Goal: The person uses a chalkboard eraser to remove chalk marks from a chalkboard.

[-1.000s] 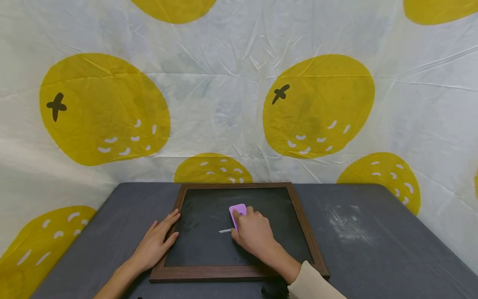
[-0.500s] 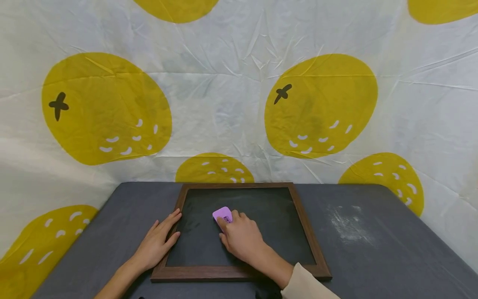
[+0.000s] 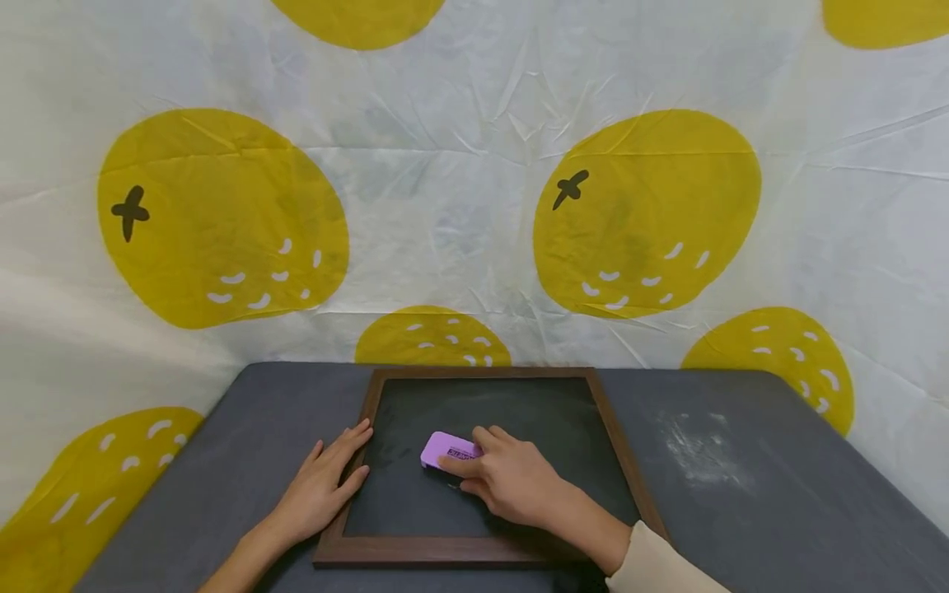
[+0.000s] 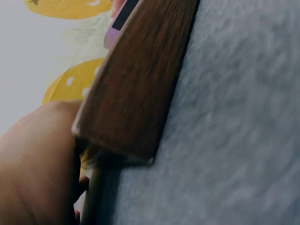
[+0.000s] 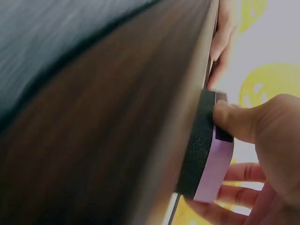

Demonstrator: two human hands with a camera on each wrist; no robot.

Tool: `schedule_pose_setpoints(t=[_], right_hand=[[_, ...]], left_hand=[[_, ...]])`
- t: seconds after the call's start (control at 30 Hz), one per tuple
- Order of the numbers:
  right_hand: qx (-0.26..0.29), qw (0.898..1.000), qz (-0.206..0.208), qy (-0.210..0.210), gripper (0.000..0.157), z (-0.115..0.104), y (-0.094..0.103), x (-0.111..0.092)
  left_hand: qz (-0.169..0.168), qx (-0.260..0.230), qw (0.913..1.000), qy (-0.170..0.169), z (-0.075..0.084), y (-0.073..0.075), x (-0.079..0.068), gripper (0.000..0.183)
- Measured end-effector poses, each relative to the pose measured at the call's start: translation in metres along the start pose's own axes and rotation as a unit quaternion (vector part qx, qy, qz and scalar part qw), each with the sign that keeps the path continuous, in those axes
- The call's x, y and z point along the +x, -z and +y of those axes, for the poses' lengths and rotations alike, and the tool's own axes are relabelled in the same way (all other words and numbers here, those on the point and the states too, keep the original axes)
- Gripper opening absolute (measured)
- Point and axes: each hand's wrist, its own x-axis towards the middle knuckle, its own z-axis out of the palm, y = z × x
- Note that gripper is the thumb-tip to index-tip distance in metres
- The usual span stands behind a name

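Observation:
A chalkboard [image 3: 511, 403] in a brown wooden frame [image 3: 415, 551] lies on the table. My right hand [image 3: 519, 482] grips a purple chalkboard eraser [image 3: 439, 450] over the middle of the board, lying nearly sideways. Its dark felt underside [image 5: 199, 145] faces the board in the right wrist view, with the thumb on one side and the other fingers on the far side. A small pale mark [image 3: 452, 486] shows just below the eraser. My left hand [image 3: 320, 487] rests on the frame's left edge, fingers extended.
The table [image 3: 749, 511] is covered in dark grey. Right of the board, a whitish chalky smudge [image 3: 704, 449] marks the cover. Behind the table hangs a white cloth [image 3: 437, 206] printed with yellow fruit shapes.
My right hand slid the eraser left across a short white stroke, then turned it from near upright to sideways and slightly lower. Most of the stroke no longer shows. My left hand stayed on the frame.

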Motion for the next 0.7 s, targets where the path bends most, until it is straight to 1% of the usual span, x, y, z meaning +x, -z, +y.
schedule_pose_setpoints(t=[0.17, 0.2, 0.27, 0.37, 0.47, 0.6, 0.7], right_hand=[[0.041, 0.999, -0.012, -0.006, 0.041, 0.012, 0.005, -0.011], [0.048, 0.999, -0.014, -0.008, 0.042, 0.014, 0.005, -0.014], [0.062, 0.998, -0.018, -0.013, 0.042, 0.018, 0.007, -0.019], [0.072, 0.997, -0.017, -0.026, 0.043, 0.024, 0.012, -0.026], [0.061, 0.997, -0.007, -0.042, 0.043, 0.029, 0.015, -0.033], [0.022, 0.997, 0.017, -0.071, 0.043, 0.034, 0.018, -0.04], [-0.014, 0.995, 0.033, -0.095, 0.042, 0.036, 0.018, -0.044]], left_hand=[[-0.01, 0.007, 0.9999, 0.006, 0.003, 0.0, 0.0, 0.052], [-0.012, 0.001, 0.9999, 0.012, 0.005, 0.002, 0.001, 0.052], [-0.017, 0.003, 0.9998, 0.013, 0.006, 0.002, 0.001, 0.053], [-0.023, 0.003, 0.9996, 0.014, 0.007, 0.002, 0.001, 0.053], [-0.022, 0.004, 0.9997, 0.014, 0.007, 0.002, 0.001, 0.053], [-0.019, 0.008, 0.9997, 0.014, 0.005, 0.002, 0.001, 0.053], [-0.021, 0.009, 0.9996, 0.018, 0.004, 0.002, 0.001, 0.053]])
